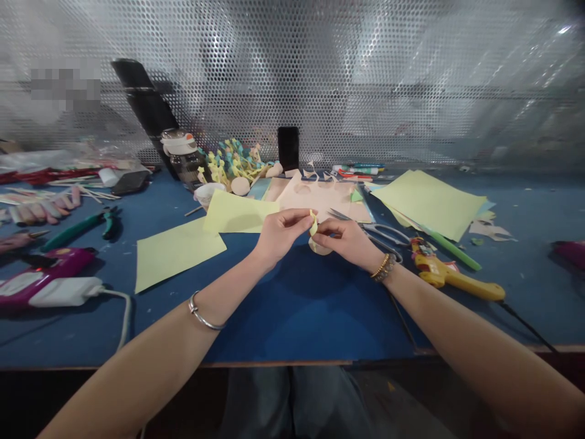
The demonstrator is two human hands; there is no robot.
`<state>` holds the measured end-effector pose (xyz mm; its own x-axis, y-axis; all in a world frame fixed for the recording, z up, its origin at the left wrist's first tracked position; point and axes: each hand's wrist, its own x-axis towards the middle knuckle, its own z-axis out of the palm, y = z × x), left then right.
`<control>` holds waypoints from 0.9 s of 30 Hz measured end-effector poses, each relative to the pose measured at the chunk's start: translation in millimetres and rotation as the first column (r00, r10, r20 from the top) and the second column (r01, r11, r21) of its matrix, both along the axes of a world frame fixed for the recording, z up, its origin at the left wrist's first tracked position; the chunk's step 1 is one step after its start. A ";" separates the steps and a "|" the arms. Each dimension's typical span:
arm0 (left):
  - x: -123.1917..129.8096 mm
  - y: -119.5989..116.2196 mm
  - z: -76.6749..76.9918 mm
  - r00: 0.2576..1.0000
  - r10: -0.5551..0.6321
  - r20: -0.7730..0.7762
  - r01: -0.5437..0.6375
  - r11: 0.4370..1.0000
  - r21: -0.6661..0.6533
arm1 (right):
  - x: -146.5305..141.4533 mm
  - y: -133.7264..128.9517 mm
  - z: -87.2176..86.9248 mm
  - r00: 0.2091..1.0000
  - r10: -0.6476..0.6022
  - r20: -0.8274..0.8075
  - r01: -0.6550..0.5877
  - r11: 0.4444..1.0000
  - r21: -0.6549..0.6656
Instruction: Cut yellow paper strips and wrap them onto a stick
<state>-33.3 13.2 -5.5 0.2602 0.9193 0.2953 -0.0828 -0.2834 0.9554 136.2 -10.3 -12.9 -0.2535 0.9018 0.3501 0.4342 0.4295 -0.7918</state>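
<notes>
Between my two hands is a small curled strip of yellow paper. My left hand pinches it from the left with thumb and fingertips. From the right, the closed fingers of my right hand hold its lower part. Just below the fingers a pale round piece shows, partly covered by my right hand; I cannot tell whether it is held or lies on the table. Scissors lie right behind my right hand. Yellow paper sheets rest to the left of my hands.
A yellow glue gun and a green pen-like stick lie at right, near stacked yellow paper. Green pliers and a purple power strip are at left. A bottle and phone stand behind.
</notes>
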 end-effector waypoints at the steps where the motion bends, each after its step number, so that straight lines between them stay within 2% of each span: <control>1: -0.1 -0.1 0.1 1.000 -0.002 -0.001 0.002 1.000 -0.004 | 0.0 0.2 -0.2 1.000 0.003 -0.005 -0.003 1.000 -0.001; 27: -0.1 -1.5 1.0 1.000 0.007 -0.001 -0.007 1.000 0.027 | 0.2 1.2 -0.8 1.000 0.022 -0.012 -0.022 1.000 0.008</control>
